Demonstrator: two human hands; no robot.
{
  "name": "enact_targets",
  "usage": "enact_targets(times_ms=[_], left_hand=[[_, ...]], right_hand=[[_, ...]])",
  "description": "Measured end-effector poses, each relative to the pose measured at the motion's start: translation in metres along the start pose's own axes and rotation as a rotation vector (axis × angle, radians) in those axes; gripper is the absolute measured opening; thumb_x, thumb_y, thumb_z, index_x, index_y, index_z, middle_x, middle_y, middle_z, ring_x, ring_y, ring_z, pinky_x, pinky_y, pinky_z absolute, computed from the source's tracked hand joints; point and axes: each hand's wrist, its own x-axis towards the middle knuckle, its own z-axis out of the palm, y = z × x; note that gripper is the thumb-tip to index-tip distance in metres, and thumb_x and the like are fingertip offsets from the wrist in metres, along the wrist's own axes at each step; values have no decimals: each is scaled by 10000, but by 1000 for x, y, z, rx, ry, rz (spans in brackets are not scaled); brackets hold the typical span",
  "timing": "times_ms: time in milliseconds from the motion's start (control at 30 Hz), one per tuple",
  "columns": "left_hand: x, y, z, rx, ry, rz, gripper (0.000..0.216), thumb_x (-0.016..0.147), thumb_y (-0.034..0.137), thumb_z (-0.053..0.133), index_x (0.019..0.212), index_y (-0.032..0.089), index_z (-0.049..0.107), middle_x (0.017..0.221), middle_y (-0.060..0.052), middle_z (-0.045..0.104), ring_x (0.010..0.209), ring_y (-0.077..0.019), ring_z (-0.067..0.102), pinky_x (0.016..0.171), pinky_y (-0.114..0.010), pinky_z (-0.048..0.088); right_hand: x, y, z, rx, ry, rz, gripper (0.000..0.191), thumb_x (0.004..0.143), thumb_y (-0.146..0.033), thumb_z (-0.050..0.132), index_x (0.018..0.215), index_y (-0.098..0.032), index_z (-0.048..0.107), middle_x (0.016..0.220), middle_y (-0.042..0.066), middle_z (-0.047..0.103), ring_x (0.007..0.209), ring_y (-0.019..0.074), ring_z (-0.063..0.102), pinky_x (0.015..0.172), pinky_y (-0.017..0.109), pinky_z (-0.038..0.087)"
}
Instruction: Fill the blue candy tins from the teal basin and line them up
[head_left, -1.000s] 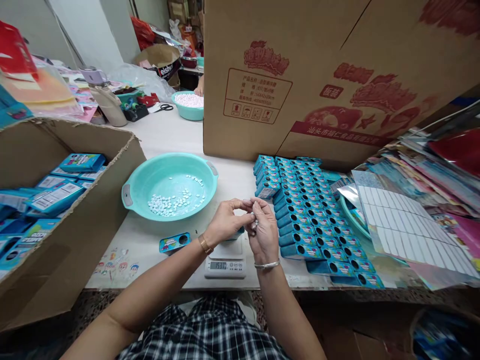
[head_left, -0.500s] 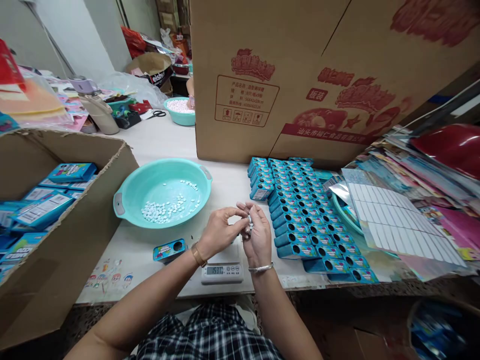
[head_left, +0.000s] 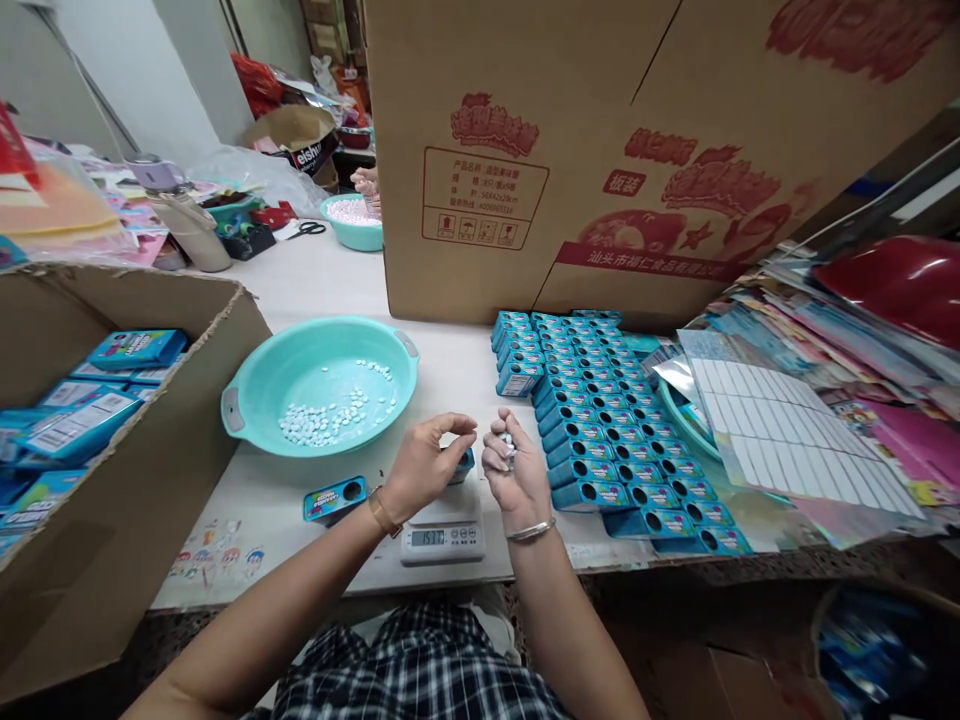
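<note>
My right hand (head_left: 519,470) curls its fingers around several small white candies (head_left: 509,443) in its palm. Just left of it, my left hand (head_left: 433,465) is closed in a pinch over a small blue box (head_left: 463,467) standing on a white digital scale (head_left: 442,543). Whatever may be between the left fingertips is too small to make out. The scale's display is lit with digits. Another blue box (head_left: 334,497) with a round hole in its top stands left of the scale. Behind it, a turquoise basin (head_left: 330,342) contains scattered white candies (head_left: 306,425).
Rows of blue boxes (head_left: 600,430) stand on the right beside papers and sheets (head_left: 780,430). A large carton (head_left: 480,270) rises behind them. At left, an open carton (head_left: 150,480) contains blue boxes. Another person's hand (head_left: 367,185) is at a farther basin (head_left: 356,235).
My hands have moved apart; the left has drawn back left above the scale. The right fingers have curled over the candies. The box on the scale now shows. The other person's hand has come more into view.
</note>
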Motion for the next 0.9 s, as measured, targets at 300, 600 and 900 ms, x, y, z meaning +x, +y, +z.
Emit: enact_targets(times_ms=[300,600,900], left_hand=[[3,19,-52,-77,172,-5,250,875,307,625,1082,177,675,1004,-58,739,1010,-188,667,968,-334,489],[-14,4,-77,-36,168,-93,281,865,361,640,1080,183,678,1017,-65,727,1021,-211,657,966,-360,478],[-24,0,-67,152,-4,-80,280,891,379,591,1122,229,641,1153,-46,678,1116,-206,607,1000,-356,452]], right_hand=[[0,-31,-20,87,-7,12,19,892,-157,561,899,-174,560,664,-56,526,469,30,450,362,106,323],[-4,-42,-26,105,127,-65,140,906,-229,467,900,-178,597,708,-17,541,621,88,548,513,193,478],[-5,-35,-26,103,37,-40,140,904,-243,477,795,-178,536,611,-52,462,508,67,464,443,167,384]])
